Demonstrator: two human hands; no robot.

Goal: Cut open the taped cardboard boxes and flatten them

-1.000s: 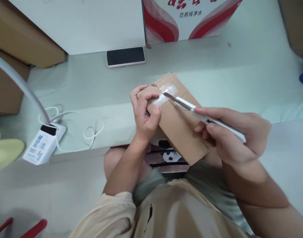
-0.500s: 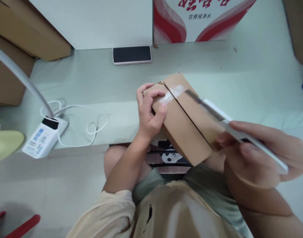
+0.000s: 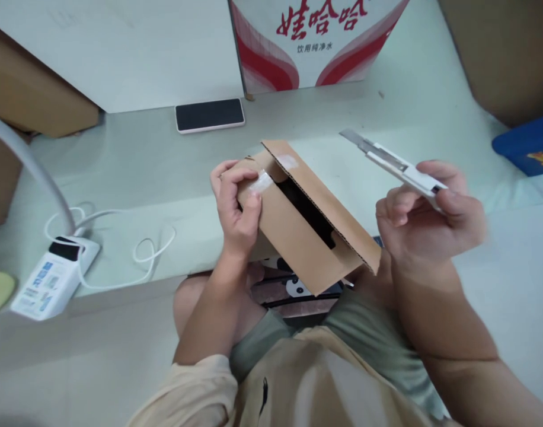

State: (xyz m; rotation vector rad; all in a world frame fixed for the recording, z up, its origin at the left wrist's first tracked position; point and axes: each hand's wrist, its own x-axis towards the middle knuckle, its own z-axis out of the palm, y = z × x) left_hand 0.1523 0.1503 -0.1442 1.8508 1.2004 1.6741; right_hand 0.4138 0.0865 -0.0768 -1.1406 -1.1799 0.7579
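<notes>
My left hand (image 3: 236, 207) grips the far left corner of a small brown cardboard box (image 3: 293, 237) held over my lap. The box's top flaps stand apart, with a dark gap between them and cut clear tape on both flap ends. My right hand (image 3: 427, 213) is closed round a white utility knife (image 3: 396, 163), lifted to the right of the box. Its blade is extended and points up and left, clear of the cardboard.
A phone (image 3: 209, 115) lies face up on the pale floor ahead. A red-and-white printed carton (image 3: 316, 41) stands behind it. A white power strip (image 3: 53, 279) with looped cables sits at left. Brown boxes (image 3: 35, 95) flank the far left, a blue object (image 3: 527, 145) the right.
The knife ran along the taped seam toward me, then lifted away to the right. The tape is now cut and the box flaps have parted.
</notes>
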